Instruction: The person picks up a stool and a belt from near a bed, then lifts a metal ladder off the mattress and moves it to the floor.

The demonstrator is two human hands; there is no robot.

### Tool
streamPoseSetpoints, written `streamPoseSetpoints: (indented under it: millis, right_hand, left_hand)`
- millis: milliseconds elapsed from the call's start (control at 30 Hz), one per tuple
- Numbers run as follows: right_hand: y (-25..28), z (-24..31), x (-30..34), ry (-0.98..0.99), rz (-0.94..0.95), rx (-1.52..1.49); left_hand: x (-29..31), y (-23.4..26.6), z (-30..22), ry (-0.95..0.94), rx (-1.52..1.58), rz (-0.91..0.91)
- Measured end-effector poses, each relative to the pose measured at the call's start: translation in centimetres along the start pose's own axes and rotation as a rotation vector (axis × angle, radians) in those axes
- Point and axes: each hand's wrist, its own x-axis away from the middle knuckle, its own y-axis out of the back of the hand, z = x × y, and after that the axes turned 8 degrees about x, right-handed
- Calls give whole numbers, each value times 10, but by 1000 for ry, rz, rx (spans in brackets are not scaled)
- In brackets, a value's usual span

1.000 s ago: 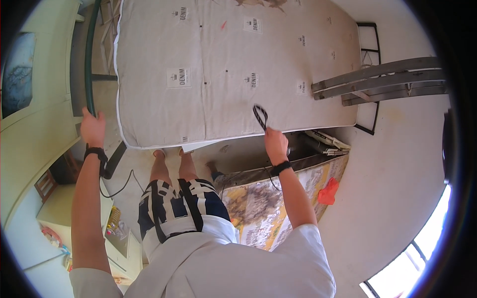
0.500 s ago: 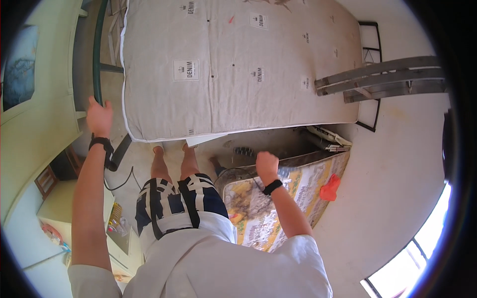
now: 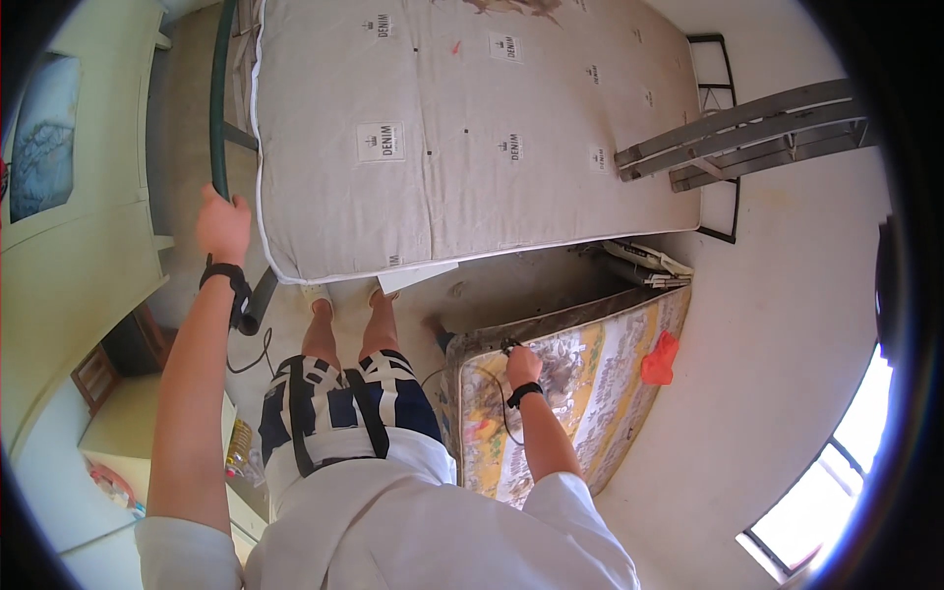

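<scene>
Clock directions run from the centre of the view. Between nine and ten o'clock, the person's left hand (image 3: 224, 231) has its fingers wrapped round the lower part of a bent green tube (image 3: 218, 108), which rises from the hand toward eleven o'clock, beside the edge of a large beige mattress (image 3: 334, 197). Just below the left wrist, which wears a black band (image 3: 236, 280), juts the end of a dark tube (image 3: 260, 300).

Near the centre, toward five o'clock, the right hand (image 3: 523, 366) has its fingers curled tight on a dark cord (image 3: 508, 346); a bunched part pokes out past the knuckles, its detail too small to tell. The hand is in front of a patterned mattress (image 3: 619, 339) at four o'clock; whether it touches the cover cannot be told. A second black band (image 3: 524, 394) circles the right wrist.

The beige mattress fills twelve o'clock, with a white sheet (image 3: 418, 277) showing at its lower edge. A grey ladder (image 3: 777, 123) reaches in at two o'clock, and an orange cloth-like piece (image 3: 660, 358) is against the patterned mattress between three and four.
</scene>
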Motion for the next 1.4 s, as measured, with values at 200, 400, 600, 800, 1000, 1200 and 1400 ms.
streamPoseSetpoints:
  millis: [200, 400, 600, 800, 1000, 1200, 1400]
  right_hand:
    - [146, 50, -11, -53, -454, -202]
    - [224, 146, -70, 449, -153, -201]
    - [256, 239, -80, 623, -363, -160]
    - [327, 252, -78, 739, -928, -343]
    - [153, 20, -187, 161, 401, 350]
    - [160, -85, -192, -45, -252, 189]
    - [398, 77, -168, 275, -919, -208]
  left_hand:
    - [0, 4, 19, -57, 59, -59]
    - [-2, -10, 28, -90, 34, -113]
    - [1, -9, 15, -6, -32, -60]
    - [-3, 1, 23, 26, -42, -97]
    - [-1, 9, 36, 55, -104, -89]
    - [-1, -3, 11, 70, -29, -41]
    - [-2, 1, 13, 79, -122, -70]
